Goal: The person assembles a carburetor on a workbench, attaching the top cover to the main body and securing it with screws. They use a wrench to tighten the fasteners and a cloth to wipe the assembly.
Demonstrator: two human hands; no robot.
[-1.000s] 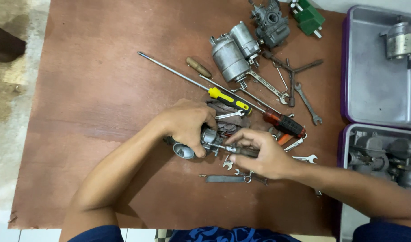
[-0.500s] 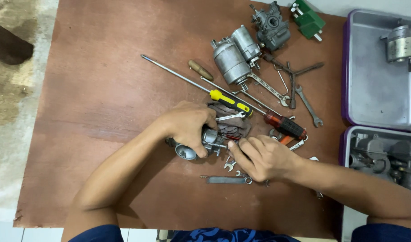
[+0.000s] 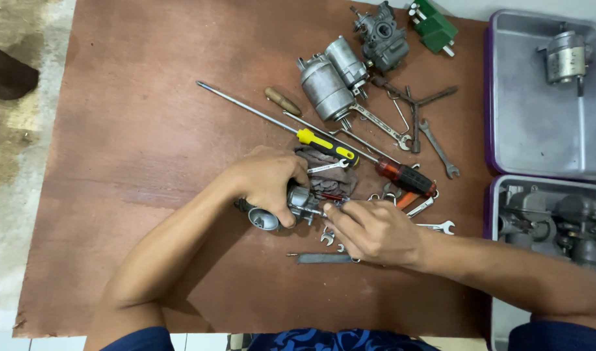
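tools (image 3: pixel 376 140) behind hands, trays (image 3: pixel 538 130) right

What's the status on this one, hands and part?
Left hand clamped on small metal carburetor. Right hand fingertips at its side, grip unclear. Screwdrivers and small wrenches crowd close around.

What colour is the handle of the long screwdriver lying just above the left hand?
Yellow with black, on the long screwdriver, seen in the head view.

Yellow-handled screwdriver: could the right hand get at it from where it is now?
Probably yes. The yellow-handled screwdriver lies uncovered on the board just beyond the right hand; only a rag and small spanners lie between, all low.
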